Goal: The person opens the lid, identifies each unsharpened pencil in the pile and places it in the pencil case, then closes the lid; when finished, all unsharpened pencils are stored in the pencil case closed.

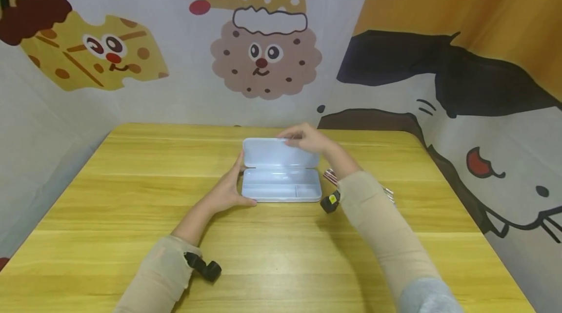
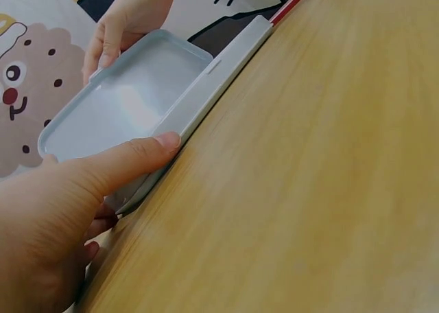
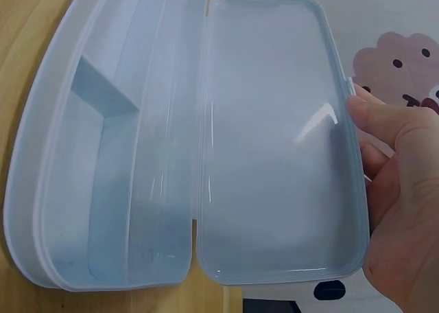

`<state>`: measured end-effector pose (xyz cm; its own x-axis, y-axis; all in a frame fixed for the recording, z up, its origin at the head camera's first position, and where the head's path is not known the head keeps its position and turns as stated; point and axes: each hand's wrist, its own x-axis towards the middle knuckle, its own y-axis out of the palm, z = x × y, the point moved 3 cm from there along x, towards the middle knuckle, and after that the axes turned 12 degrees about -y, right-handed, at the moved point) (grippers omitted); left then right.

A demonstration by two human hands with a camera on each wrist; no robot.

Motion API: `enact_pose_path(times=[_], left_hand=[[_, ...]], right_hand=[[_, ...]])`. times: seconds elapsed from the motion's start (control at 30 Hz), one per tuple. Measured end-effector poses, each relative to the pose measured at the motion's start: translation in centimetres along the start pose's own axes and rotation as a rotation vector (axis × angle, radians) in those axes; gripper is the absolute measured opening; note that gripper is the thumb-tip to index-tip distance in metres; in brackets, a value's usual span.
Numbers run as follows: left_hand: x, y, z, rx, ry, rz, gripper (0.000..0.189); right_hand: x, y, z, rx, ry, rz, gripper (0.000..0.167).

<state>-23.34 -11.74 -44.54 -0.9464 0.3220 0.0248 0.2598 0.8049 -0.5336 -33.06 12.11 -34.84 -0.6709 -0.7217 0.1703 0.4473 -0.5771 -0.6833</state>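
Observation:
A pale blue plastic pencil case (image 1: 281,193) lies on the table with its hinged lid (image 3: 274,148) swung up and back. Inside the base, dividers (image 3: 103,86) part off a small compartment, and nothing lies in it. My left hand (image 1: 226,188) grips the left end of the base; its thumb (image 2: 137,158) lies along the front wall and its other fingers go behind the end. My right hand (image 1: 307,138) pinches the lid's upper edge, thumb on the inner face and fingers behind.
Several slim striped sticks, perhaps pencils (image 1: 330,175), lie right of the case, partly hidden under the right forearm. The wooden table (image 1: 272,254) ends at a cloth backdrop (image 1: 184,103) printed with cartoon figures. A small camera is strapped to each wrist.

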Motion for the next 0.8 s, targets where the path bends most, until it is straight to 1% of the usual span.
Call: enact_pose_path(times=[0.1,0.43,0.63,0.73,0.8], left_hand=[[0.1,0.0,0.0,0.009,0.006,-0.003,0.144],[0.2,0.1,0.3,0.043,-0.012,-0.014,0.144],[0.2,0.1,0.4,0.049,-0.026,-0.019,0.146],[0.3,0.1,0.5,0.061,-0.037,-0.020,0.146],[0.3,0.1,0.5,0.068,-0.040,-0.021,0.145]], right_hand=[[0.1,0.0,0.0,-0.006,0.007,-0.010,0.030],[0.0,0.2,0.1,-0.061,0.019,-0.043,0.028],[-0.9,-0.3,0.5,-0.111,0.017,-0.094,0.032],[-1.7,-0.6,0.8,-0.127,-0.004,-0.131,0.032],[-2.4,-0.9,1.0,-0.117,-0.018,-0.161,0.032]])
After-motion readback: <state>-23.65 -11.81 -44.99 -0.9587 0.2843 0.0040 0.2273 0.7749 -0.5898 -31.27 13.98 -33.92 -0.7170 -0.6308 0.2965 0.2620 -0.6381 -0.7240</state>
